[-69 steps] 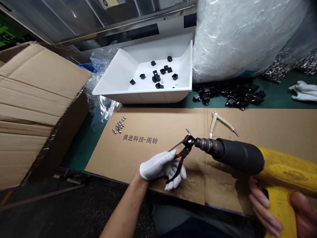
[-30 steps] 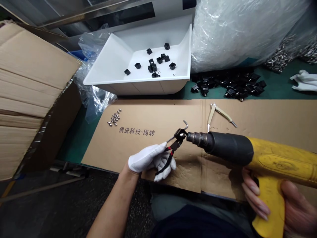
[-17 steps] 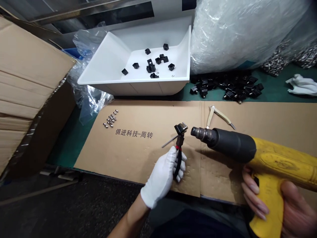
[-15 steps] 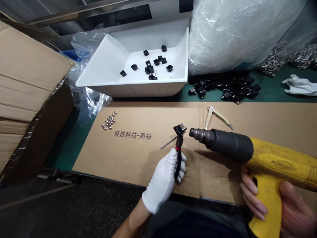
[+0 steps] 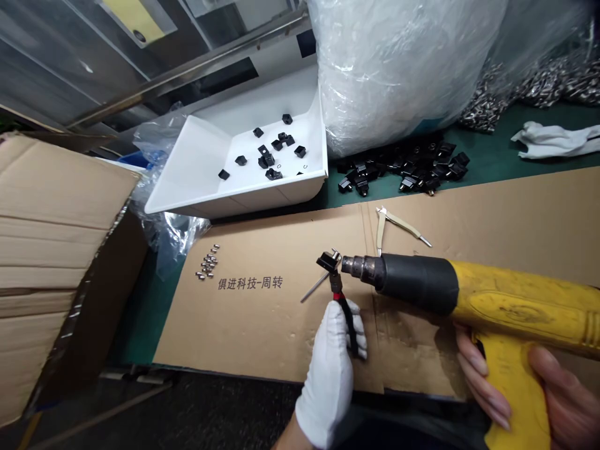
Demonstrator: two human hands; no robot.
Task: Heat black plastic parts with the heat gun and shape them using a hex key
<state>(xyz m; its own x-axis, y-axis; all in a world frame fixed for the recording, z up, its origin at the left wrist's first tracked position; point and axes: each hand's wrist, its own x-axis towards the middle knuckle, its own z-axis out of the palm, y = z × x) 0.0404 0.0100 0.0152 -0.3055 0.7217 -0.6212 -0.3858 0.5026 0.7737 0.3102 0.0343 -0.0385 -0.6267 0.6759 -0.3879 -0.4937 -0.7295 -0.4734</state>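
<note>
My left hand, in a white glove, is closed around the dark handles of pliers with a bit of red near the jaws. At the jaws sits a small black part with a metal pin. My bare right hand grips a yellow heat gun; its stepped metal nozzle points left, right beside the black part. Behind the pliers a thin metal rod slants down to the left; its upper end is hidden.
Cardboard covers the bench. Cream-handled nippers and small metal pieces lie on it. Behind stand a white tray with black parts, a black pile and a plastic-wrapped bundle. A glove lies right, a carton left.
The camera view has turned, so the bench appears tilted and shifted. The heat gun's nozzle is nearer to the black part. Both hands keep their holds.
</note>
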